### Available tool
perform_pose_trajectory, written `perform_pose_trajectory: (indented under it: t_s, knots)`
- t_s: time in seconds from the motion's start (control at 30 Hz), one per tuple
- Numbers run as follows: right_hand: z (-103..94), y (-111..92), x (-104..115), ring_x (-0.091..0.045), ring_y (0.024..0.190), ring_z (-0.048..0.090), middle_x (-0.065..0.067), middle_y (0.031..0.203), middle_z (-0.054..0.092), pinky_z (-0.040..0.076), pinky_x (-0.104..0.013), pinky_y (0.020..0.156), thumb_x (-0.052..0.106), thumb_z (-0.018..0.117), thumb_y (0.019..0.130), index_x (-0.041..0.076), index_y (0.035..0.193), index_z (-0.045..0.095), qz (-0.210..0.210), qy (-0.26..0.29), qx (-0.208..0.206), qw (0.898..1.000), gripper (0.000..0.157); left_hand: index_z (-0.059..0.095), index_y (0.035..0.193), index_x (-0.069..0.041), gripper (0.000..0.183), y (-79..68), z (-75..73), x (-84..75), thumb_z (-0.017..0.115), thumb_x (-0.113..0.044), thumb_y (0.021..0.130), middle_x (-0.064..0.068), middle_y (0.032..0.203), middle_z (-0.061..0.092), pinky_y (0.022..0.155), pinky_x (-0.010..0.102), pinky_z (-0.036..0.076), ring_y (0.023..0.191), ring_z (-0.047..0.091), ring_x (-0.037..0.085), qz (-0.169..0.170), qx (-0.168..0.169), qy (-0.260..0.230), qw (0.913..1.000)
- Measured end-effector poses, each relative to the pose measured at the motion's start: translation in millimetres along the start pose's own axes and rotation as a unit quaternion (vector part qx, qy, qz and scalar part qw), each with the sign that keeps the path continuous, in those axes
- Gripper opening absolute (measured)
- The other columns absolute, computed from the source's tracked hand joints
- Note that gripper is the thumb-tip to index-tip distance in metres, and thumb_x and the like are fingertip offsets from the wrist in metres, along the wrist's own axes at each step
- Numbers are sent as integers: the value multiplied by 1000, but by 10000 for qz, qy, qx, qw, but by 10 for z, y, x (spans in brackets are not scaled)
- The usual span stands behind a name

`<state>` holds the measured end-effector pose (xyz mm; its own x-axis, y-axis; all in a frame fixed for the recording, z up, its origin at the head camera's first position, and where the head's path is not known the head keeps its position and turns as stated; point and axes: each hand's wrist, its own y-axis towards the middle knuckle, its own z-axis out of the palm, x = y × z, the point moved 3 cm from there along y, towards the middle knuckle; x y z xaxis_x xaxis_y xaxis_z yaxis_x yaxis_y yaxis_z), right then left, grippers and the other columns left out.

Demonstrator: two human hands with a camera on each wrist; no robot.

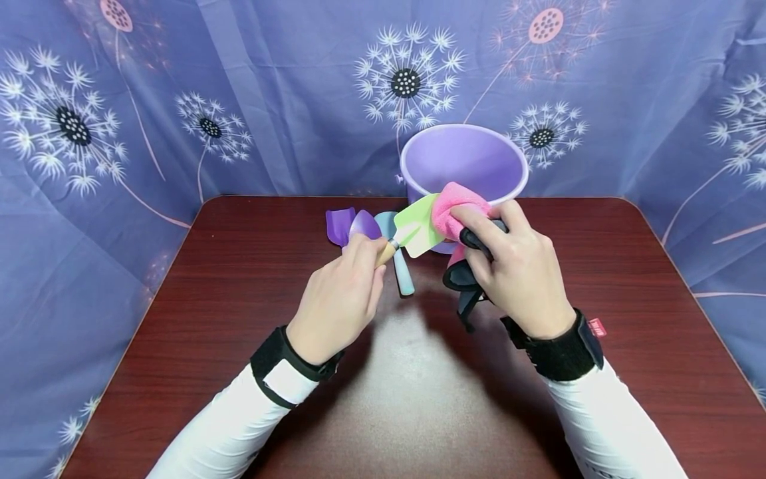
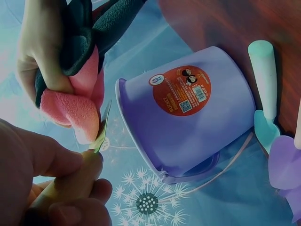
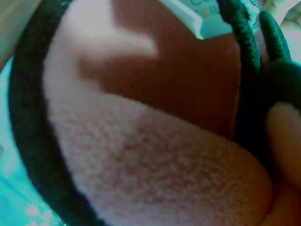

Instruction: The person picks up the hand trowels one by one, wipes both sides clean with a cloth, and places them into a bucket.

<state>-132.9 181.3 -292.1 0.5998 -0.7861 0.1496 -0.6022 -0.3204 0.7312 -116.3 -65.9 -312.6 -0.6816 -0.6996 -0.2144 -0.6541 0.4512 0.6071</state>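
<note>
My left hand (image 1: 342, 299) grips the wooden handle (image 2: 75, 181) of a small garden shovel with a light green blade (image 1: 413, 229). The blade points up and right, above the tabletop. In my right hand (image 1: 517, 266) is a pink fleece cloth (image 1: 457, 203) with dark edging, bunched up under the fingers. Its pink part overlaps the blade's far end in the head view. The left wrist view shows the cloth folded against the blade's edge, near my left fingertips. Close up, the right wrist view is filled by the cloth, and a white tag (image 3: 202, 21) shows at its top.
Behind the cloth stands a purple bucket (image 1: 463, 143) with a round orange label (image 2: 181, 89). Left of it lie a purple spade (image 1: 338, 225), a purple trowel (image 1: 366, 225) and a light blue trowel (image 1: 403, 273). A blue dandelion-print curtain (image 1: 299, 100) hangs behind the dark red table (image 1: 197, 279).
</note>
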Motion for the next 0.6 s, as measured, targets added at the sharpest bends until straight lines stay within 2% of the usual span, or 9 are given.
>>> perform_pose_trajectory:
  t_s: [0.37, 0.6]
  knots:
    - [44, 0, 123, -26, 65, 59, -18, 105, 59, 50, -46, 48, 6, 61, 94, 18, 133, 71, -339, 345, 3, 9988, 42, 57, 129, 0, 29, -3, 51, -23, 63, -7, 102, 10, 102, 58, 49, 34, 50, 61, 56, 19, 114, 44, 74, 9999]
    - [85, -14, 199, -25, 66, 59, -16, 102, 58, 51, -44, 49, 9, 67, 97, 17, 133, 72, -563, 501, 95, 9971, 38, 58, 130, 0, 29, -9, 66, -28, 63, -9, 103, 10, 103, 58, 49, 35, 50, 62, 58, 20, 74, 121, 139, 9998]
